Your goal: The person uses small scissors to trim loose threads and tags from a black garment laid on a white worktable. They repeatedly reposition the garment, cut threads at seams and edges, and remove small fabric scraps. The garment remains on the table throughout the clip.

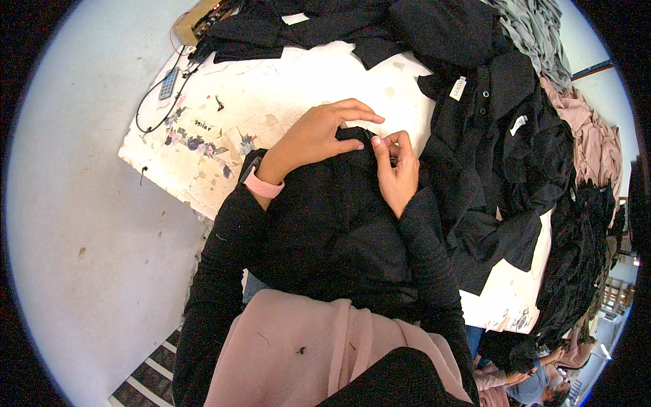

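A black garment [332,210] lies across my lap and up onto the white table's near edge. Its upper edge is raised between my two hands. My left hand [308,139], with a pink cuff at the wrist, holds that edge: the thumb lies on the near side, while the longer fingers stretch out beyond it. Thumb and bent fingers of my right hand [397,169] pinch the same edge a little to the right. Which part of the garment is gripped, I cannot tell.
More black garments [488,136] with white labels cover the table's [305,78] right side and far edge. Grey cloth [536,34] and pink cloth [586,129] are heaped farther right. A small keypad device [168,83] and a cable lie at left. Other people [536,383] are at lower right.
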A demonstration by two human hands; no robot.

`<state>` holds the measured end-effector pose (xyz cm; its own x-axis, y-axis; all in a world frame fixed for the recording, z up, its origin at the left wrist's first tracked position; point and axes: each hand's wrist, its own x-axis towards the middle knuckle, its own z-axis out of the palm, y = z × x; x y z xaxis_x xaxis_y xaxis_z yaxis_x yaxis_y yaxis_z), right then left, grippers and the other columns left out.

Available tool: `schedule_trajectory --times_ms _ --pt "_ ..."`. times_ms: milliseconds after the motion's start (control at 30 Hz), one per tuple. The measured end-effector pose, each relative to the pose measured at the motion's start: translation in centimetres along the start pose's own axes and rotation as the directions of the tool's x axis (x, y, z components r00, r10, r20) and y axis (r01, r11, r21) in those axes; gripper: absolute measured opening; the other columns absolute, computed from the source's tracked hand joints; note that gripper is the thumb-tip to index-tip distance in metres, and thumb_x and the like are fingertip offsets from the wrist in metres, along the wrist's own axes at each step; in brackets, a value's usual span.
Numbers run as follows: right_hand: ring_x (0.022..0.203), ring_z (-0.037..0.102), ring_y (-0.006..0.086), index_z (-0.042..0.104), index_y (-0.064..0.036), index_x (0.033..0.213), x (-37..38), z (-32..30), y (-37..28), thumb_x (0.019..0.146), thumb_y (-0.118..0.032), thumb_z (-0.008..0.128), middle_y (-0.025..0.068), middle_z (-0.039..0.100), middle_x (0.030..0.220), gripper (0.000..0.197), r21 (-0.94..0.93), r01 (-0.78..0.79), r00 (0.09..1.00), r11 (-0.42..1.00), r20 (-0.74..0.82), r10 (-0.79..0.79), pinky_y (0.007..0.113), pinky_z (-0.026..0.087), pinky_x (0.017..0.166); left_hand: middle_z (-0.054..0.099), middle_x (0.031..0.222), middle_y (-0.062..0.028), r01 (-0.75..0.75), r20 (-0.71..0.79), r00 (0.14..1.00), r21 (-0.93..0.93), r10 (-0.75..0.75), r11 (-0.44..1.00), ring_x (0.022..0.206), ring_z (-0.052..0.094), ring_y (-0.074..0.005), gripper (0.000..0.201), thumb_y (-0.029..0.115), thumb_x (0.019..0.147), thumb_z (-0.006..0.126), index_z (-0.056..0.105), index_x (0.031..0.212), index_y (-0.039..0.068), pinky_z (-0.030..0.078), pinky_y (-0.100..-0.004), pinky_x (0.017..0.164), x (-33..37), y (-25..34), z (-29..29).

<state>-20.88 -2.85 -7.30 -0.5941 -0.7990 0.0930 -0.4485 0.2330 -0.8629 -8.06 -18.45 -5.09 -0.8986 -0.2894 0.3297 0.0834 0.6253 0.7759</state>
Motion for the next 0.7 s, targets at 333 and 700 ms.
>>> schedule_trajectory --times_ms 333,700 --pt "0.066 0.058 0.0107 0.053 -0.0017 0.095 0.5 -0.2 -0.4 0.101 -0.023 0.064 0.0078 0.062 0.072 0.025 -0.124 0.165 0.98 0.979 -0.094 -0.177 0.029 0.047 0.057 0.061 0.134 -0.0065 -0.078 -0.102 0.992 0.007 0.078 0.997 0.112 0.063 -0.0195 0.055 0.017 0.078 0.083 0.067 0.13 0.014 0.055 -0.0293 0.085 0.0 -0.6 0.5" --pt "0.072 0.055 0.0102 0.065 -0.0018 0.097 -8.8 -15.8 -6.1 0.09 -0.03 0.076 0.0047 0.064 0.077 0.031 -0.2 0.144 0.957 0.969 0.277 -0.085 0.028 0.045 0.066 0.055 0.141 -0.0233 0.539 -0.467 0.823 0.458 -0.324 0.707 0.108 0.066 -0.0403 0.071 0.053 0.091 0.067 0.054 0.138 0.001 0.053 -0.0451 0.091 -11.6 6.1 -7.6"
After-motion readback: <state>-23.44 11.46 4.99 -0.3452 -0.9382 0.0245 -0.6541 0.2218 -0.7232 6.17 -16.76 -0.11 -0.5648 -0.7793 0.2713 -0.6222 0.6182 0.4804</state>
